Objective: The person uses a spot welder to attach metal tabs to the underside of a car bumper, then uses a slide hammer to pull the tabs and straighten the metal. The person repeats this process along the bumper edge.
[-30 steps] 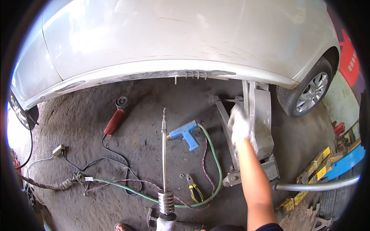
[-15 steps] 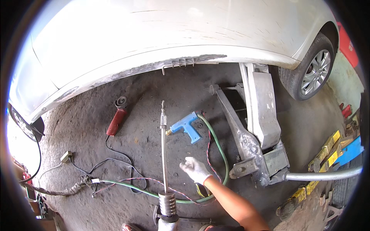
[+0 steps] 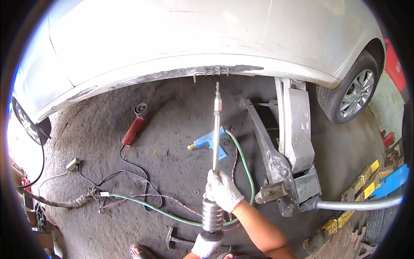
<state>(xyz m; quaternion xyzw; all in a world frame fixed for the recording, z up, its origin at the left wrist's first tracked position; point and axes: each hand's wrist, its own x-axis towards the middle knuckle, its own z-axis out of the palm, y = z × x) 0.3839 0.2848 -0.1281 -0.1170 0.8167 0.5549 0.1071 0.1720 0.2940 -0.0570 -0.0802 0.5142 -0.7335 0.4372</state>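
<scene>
A slide hammer dent puller (image 3: pixel 216 146) stands in front of me, its hooked tip pointing toward the car's sill but apart from it. My left hand (image 3: pixel 206 247), white-gloved, is wrapped round its near end, below the ribbed metal weight (image 3: pixel 212 219). With its fingers closed round the rod just above that weight is my right hand (image 3: pixel 224 191), also gloved. On the sanded grey patch of the white car's sill (image 3: pixel 168 74), a bent metal rod (image 3: pixel 199 75) runs along several small pins. Partly behind the puller's rod, a blue gun-shaped tool (image 3: pixel 202 141) lies on the floor.
A red angle grinder (image 3: pixel 135 129) lies to the left, its black cord trailing. Green hose (image 3: pixel 246 164) and cables loop across the concrete. A floor jack (image 3: pixel 299 129) stands under the car at right. A hammer (image 3: pixel 170 238) lies near my foot; yellow-marked bars (image 3: pixel 366 172) are far right.
My right hand has gone from free above the floor to gripping the puller's rod. The puller has shifted right and its tip has come nearer the sill. The view has shifted a little.
</scene>
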